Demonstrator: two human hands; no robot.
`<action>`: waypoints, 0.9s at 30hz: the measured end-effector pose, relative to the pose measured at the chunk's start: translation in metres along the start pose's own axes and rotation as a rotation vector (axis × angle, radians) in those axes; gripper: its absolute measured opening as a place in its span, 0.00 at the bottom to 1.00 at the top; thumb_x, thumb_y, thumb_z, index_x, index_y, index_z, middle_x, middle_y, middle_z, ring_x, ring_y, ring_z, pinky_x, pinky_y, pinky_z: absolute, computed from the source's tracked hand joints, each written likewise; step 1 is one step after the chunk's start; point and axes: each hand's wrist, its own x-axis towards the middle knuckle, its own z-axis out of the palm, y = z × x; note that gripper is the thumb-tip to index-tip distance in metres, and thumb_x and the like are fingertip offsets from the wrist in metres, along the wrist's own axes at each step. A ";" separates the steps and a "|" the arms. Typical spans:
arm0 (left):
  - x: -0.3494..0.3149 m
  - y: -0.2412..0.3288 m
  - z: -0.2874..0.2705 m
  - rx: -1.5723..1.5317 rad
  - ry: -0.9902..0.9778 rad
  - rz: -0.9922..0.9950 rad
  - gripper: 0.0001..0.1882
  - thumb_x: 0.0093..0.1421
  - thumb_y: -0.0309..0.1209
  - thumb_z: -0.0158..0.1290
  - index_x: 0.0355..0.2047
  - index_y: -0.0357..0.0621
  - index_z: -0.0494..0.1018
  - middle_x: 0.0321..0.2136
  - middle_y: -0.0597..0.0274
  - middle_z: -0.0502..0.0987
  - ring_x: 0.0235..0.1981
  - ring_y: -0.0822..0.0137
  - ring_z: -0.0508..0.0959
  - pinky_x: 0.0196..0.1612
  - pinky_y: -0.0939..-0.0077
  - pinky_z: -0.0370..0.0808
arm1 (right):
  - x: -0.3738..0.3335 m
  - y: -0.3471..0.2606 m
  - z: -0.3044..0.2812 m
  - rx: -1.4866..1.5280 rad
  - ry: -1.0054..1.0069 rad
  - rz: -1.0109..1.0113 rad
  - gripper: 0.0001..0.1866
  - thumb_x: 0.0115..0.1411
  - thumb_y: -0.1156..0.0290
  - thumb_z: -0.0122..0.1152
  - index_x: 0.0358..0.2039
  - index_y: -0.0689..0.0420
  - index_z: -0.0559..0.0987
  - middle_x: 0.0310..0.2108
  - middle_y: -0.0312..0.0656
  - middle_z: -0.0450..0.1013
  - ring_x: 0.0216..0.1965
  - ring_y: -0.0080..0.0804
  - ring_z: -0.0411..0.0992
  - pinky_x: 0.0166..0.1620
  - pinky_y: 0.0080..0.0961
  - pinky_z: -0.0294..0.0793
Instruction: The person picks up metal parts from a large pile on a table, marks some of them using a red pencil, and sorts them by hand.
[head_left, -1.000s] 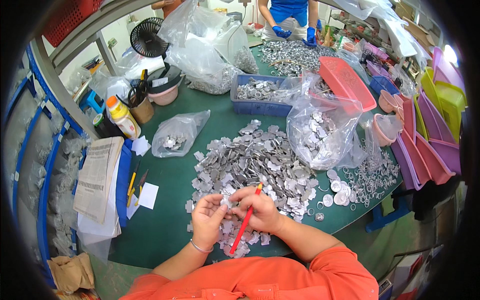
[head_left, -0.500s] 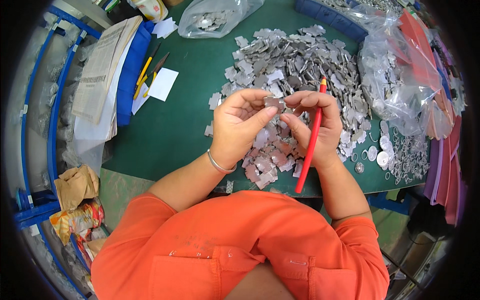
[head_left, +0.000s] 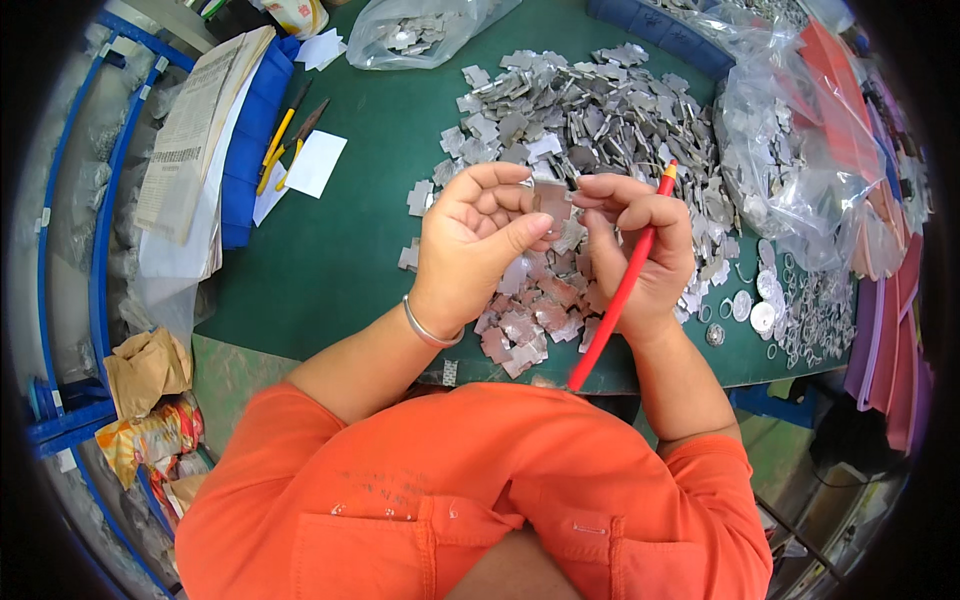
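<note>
Between thumb and fingers, my left hand (head_left: 468,232) grips a small flat metal plate (head_left: 551,200) with a notched outline. My right hand (head_left: 645,250) is just to its right, thumb and fingertips apart from the plate, with a red pencil (head_left: 622,290) held slantwise across the fingers. The pencil's yellowish end points up and away; its other end reaches down to the table's near edge. Beneath and beyond both hands spreads a large heap of similar grey metal plates (head_left: 600,115) on the green table (head_left: 330,270).
Right of the heap lie a clear plastic bag (head_left: 790,190), round metal discs (head_left: 763,317) and many small rings (head_left: 815,320). A blue bin (head_left: 660,35) stands behind. At left are yellow-handled tools (head_left: 278,150), white paper (head_left: 316,166) and newspapers (head_left: 185,150); another bag (head_left: 425,35) is at the back.
The plate has turned more upright in my left hand. My right fingertips have drawn off it, and the red pencil has tilted further over. The view has shifted slightly.
</note>
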 end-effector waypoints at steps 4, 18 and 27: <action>0.001 -0.002 -0.003 0.049 -0.039 0.001 0.13 0.53 0.16 0.55 0.40 0.33 0.69 0.35 0.53 0.76 0.33 0.67 0.78 0.37 0.75 0.76 | 0.003 -0.007 -0.004 0.184 0.042 0.352 0.09 0.57 0.86 0.49 0.32 0.59 0.62 0.38 0.48 0.71 0.35 0.26 0.73 0.36 0.18 0.73; -0.002 -0.002 -0.008 0.818 -0.128 0.685 0.11 0.44 0.11 0.54 0.28 0.39 0.75 0.37 0.54 0.75 0.38 0.61 0.76 0.39 0.75 0.74 | 0.000 -0.018 -0.001 -0.061 -0.093 0.211 0.11 0.53 0.81 0.59 0.26 0.58 0.65 0.27 0.43 0.74 0.24 0.27 0.72 0.29 0.19 0.72; 0.000 -0.003 -0.008 0.477 -0.033 0.585 0.12 0.53 0.14 0.51 0.38 0.34 0.71 0.41 0.57 0.72 0.38 0.70 0.74 0.42 0.79 0.72 | 0.079 -0.039 -0.146 -1.246 0.296 -0.430 0.08 0.52 0.81 0.61 0.24 0.61 0.69 0.27 0.42 0.76 0.27 0.25 0.73 0.35 0.19 0.72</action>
